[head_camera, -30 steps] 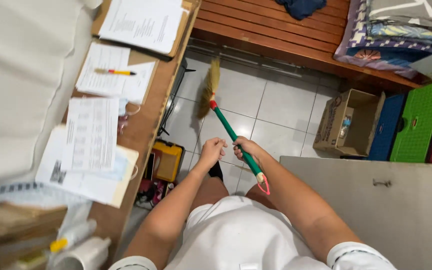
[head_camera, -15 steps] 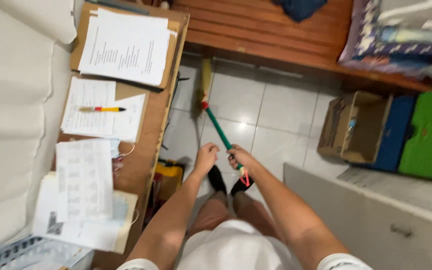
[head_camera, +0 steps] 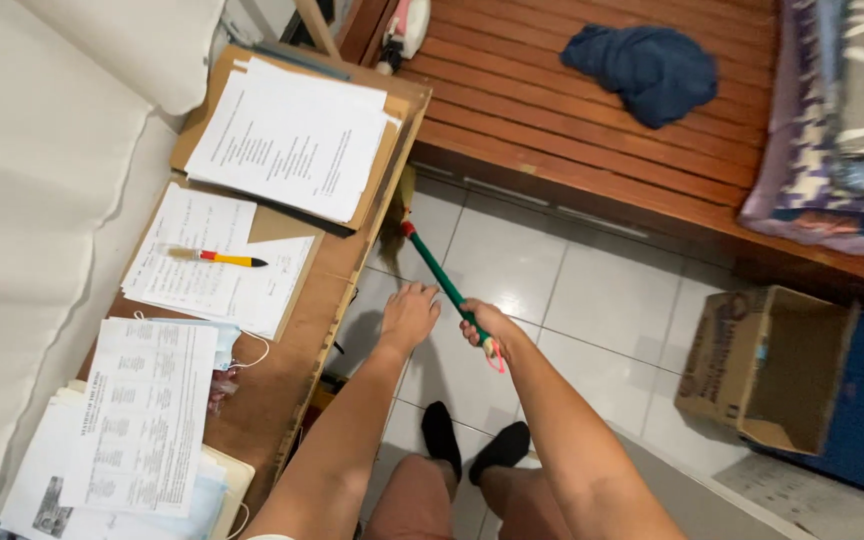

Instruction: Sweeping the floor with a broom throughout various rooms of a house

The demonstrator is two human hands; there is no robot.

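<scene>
A small broom with a green handle (head_camera: 434, 272) and straw bristles (head_camera: 397, 228) reaches across the white tiled floor toward the desk's edge. My right hand (head_camera: 487, 325) is closed around the handle near its red and pink end. My left hand (head_camera: 410, 314) hovers just left of the handle with its fingers loosely curled, holding nothing. The bristles are partly hidden under the overhanging desk corner.
A brown desk (head_camera: 292, 310) on the left holds stacks of papers (head_camera: 287, 135) and a yellow pen (head_camera: 227, 259). A wooden slatted bench (head_camera: 552, 110) with a blue cloth (head_camera: 647, 65) stands ahead. An open cardboard box (head_camera: 767, 365) sits at right. My black-socked feet (head_camera: 472, 450) stand on the tiles.
The view has tilted forward, showing more of the bench. The broom has pushed further toward the desk corner, and my left hand has loosened beside the handle.
</scene>
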